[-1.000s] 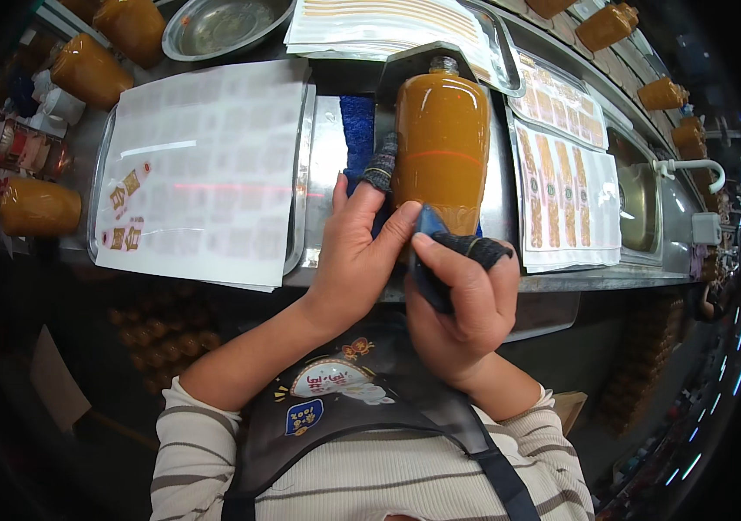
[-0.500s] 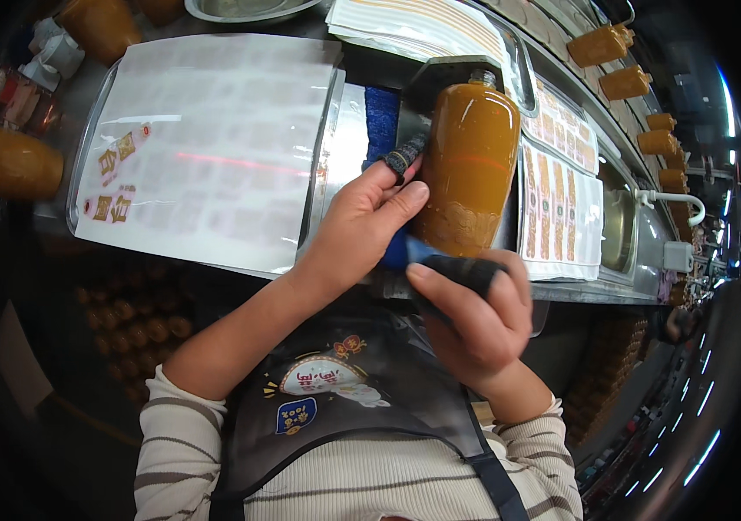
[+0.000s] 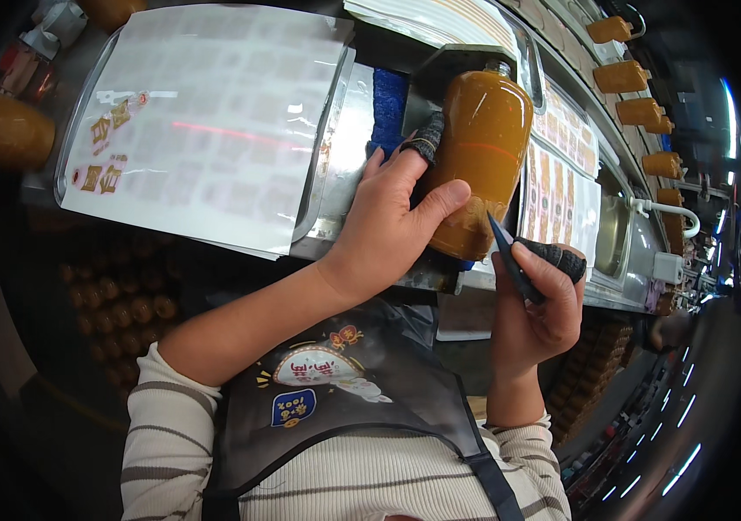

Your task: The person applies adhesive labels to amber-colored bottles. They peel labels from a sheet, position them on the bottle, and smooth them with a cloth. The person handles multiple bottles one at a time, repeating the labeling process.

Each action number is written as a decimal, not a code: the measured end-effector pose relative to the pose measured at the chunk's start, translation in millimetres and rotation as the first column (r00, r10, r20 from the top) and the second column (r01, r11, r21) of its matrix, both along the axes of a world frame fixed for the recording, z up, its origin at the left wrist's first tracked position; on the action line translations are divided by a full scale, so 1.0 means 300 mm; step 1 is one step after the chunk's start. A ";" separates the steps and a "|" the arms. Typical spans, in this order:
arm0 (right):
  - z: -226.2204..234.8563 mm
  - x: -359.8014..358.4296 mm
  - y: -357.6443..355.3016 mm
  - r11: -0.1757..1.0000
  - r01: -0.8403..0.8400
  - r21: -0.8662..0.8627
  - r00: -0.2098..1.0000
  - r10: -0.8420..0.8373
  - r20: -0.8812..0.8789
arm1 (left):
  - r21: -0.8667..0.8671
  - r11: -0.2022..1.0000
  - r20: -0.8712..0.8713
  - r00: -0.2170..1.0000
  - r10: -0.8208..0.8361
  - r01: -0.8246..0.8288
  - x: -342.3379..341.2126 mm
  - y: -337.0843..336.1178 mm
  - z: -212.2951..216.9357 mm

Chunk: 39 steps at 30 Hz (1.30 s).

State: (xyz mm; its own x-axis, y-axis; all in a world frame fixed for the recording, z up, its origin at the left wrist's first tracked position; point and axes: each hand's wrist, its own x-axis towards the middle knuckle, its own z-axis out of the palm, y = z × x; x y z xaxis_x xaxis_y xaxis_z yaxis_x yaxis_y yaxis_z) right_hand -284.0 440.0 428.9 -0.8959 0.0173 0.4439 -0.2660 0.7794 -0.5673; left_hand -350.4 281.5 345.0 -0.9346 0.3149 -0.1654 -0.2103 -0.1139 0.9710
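Steel bench [image 3: 351, 130] shows narrowly beside white sheets [image 3: 214, 130]; near its front edge, the half-curled left hand [image 3: 388, 227] holds an amber bottle [image 3: 485, 130], while the right hand [image 3: 553, 306] pinches a dark-blue tool [image 3: 510, 258].

Your bottle [image 3: 488, 130], right of centre, is glossy amber-brown; your tool [image 3: 516, 271] dark blue; your apron [image 3: 353, 415], lower centre, dark grey with multicoloured prints; your sleeves [image 3: 166, 434] cream, brown-striped.

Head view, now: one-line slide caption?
Left hand rests against a glossy amber-brown rounded bottle; right hand holds a slim dark-blue tool, its pointed tip at the bottle's near end.
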 end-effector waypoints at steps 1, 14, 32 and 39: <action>-0.007 -0.004 0.002 1.000 0.009 -0.006 1.000 -0.009 -0.004 | -0.007 0.999 0.008 0.999 -0.037 0.037 -0.003 -0.012 0.011; 0.035 -0.039 -0.018 0.944 -0.270 0.190 0.961 0.251 0.114 | 0.138 0.990 -0.104 0.993 0.051 -0.037 0.003 0.000 -0.035; 0.037 -0.150 -0.014 0.772 -0.441 0.457 0.886 0.455 0.087 | 0.186 0.981 -0.069 0.997 -0.045 0.057 0.024 -0.045 -0.077; 0.087 -0.104 0.030 0.776 -0.525 0.349 0.845 0.524 0.106 | -0.124 0.991 -0.357 0.934 -0.007 -0.040 0.092 -0.110 -0.007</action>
State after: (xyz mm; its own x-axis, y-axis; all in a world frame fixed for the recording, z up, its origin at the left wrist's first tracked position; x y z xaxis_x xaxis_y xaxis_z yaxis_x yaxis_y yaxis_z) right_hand -315.3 448.9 455.0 -0.7217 -0.6116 0.3240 -0.6909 0.6648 -0.2842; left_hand -322.8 248.5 342.8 -0.9444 0.2969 0.1413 0.1527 0.0154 0.9882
